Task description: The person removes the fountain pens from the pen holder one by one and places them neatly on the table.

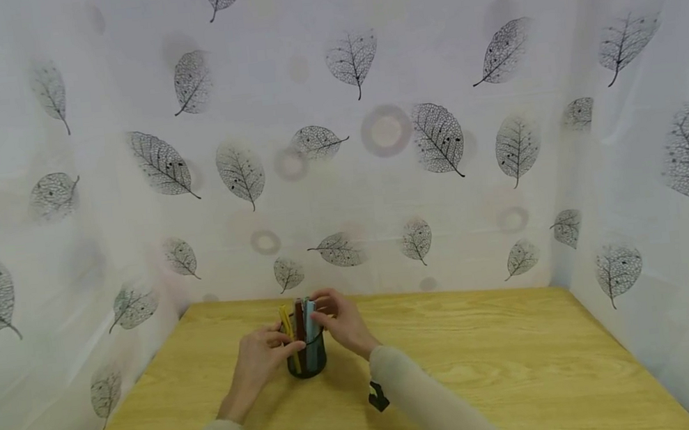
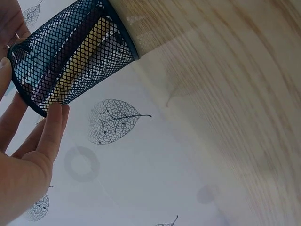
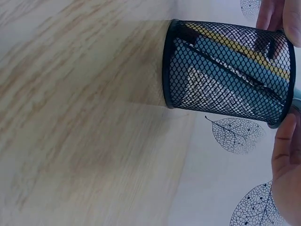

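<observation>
A dark mesh pen holder (image 1: 307,367) stands upright on the wooden table, with several long items in it. Among them are a yellow one (image 1: 286,323), a dark red one (image 1: 299,318) and a light-blue one (image 1: 310,322); their exact kinds are unclear. My left hand (image 1: 260,355) grips the holder's rim at the left, thumb across the front and fingers against the mesh (image 2: 70,52). At the right of the rim, my right hand (image 1: 344,321) pinches the upper end of the light-blue item, its fingers partly hidden behind. Through the mesh (image 3: 225,70), the yellow and blue lengths show.
The light wood table (image 1: 492,360) extends to both sides of the holder. A white sheet (image 1: 367,191) printed with grey leaves hangs behind the table and along both sides. Dark straps (image 1: 377,396) sit at the wrists by the pale sleeves (image 1: 426,395).
</observation>
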`<state>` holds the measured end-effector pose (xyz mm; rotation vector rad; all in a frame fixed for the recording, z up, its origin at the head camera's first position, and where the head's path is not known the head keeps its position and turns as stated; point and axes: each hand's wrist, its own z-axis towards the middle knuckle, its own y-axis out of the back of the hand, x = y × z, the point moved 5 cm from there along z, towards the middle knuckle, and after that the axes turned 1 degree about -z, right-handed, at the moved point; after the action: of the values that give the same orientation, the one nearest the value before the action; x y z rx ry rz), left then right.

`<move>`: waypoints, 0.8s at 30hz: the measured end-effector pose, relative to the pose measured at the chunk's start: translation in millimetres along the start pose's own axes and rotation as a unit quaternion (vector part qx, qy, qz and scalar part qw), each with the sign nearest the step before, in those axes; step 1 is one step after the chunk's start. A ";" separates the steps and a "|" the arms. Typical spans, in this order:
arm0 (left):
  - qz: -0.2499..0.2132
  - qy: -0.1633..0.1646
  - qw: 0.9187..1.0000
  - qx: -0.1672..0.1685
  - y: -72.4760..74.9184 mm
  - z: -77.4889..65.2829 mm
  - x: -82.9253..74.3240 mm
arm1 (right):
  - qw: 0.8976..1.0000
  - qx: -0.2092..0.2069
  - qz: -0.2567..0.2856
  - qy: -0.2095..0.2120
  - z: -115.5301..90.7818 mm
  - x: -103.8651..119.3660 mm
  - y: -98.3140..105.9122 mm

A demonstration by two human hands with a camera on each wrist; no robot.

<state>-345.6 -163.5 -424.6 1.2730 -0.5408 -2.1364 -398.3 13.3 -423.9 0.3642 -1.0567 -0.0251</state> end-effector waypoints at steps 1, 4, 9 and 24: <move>0.007 -0.004 1.000 0.000 0.2 -0.2 -0.6 | 1.000 -0.008 0.005 0.004 0.7 0.0 1.2; 0.026 -0.013 1.000 0.000 0.4 -0.7 -1.4 | 0.999 -0.028 0.012 0.019 2.0 4.0 4.6; 0.024 -0.013 1.000 0.000 0.2 -0.9 -1.8 | 0.998 -0.032 0.049 0.020 -1.9 24.7 10.8; 0.032 -0.012 0.999 0.010 -0.1 -1.1 -0.9 | 0.996 -0.049 0.058 0.035 -7.2 45.1 20.5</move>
<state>-344.3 -162.9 -424.6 1.2260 -0.6069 -2.1017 -372.9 26.0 -382.7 0.2129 -1.0013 0.0383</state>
